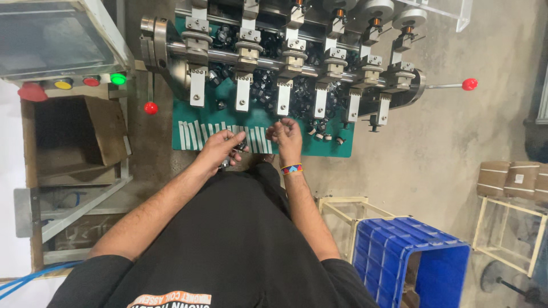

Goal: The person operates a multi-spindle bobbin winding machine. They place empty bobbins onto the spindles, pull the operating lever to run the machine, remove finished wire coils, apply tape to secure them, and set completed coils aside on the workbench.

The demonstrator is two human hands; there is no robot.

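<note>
Both hands work over a green mat: left hand clenched on small dark parts, right hand's grip unclear.

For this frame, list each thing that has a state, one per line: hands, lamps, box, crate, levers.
left hand: closed around small dark parts over the green tray
right hand: fingers curled, pinching something small; what it is cannot be told
green lamp: lit
cardboard box: open, flaps out
blue crate: lying tipped on its side
red-knobbed lever: sticking out sideways from the machine

Black shirt, beaded wristband
</note>
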